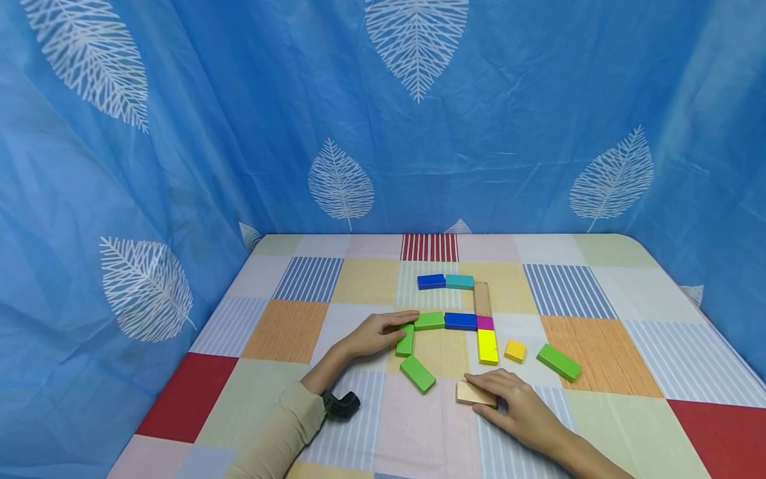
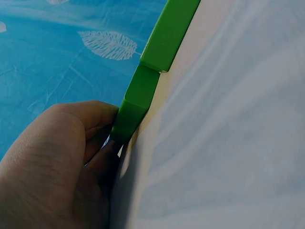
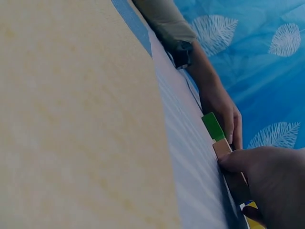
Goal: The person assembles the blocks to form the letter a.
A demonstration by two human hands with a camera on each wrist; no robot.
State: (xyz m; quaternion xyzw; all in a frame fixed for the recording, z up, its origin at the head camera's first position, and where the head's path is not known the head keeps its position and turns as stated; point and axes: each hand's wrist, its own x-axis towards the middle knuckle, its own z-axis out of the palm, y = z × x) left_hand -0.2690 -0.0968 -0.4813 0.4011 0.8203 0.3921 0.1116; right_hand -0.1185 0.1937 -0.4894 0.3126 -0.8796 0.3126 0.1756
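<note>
My left hand (image 1: pixel 372 334) pinches a green block (image 1: pixel 405 342) between thumb and fingers at its far end. That block meets the left end of another green block (image 1: pixel 429 321), which lines up with a blue block (image 1: pixel 460 321). A loose green block (image 1: pixel 417 374) lies just in front, slanted. Nearer the table's front, my right hand (image 1: pixel 519 407) grips a plain wooden block (image 1: pixel 470 392), thumb on the near side and fingers on the far side. In the right wrist view, the thumb presses the wooden block (image 3: pixel 222 149); its far side is hidden.
A purple block (image 1: pixel 485 323), a yellow block (image 1: pixel 487 347) and another wooden block (image 1: pixel 482 299) form a column. Behind lie a dark blue block (image 1: pixel 431 281) and a teal block (image 1: pixel 459 282). An orange-yellow block (image 1: pixel 515 350) and a green block (image 1: pixel 559 362) lie to the right.
</note>
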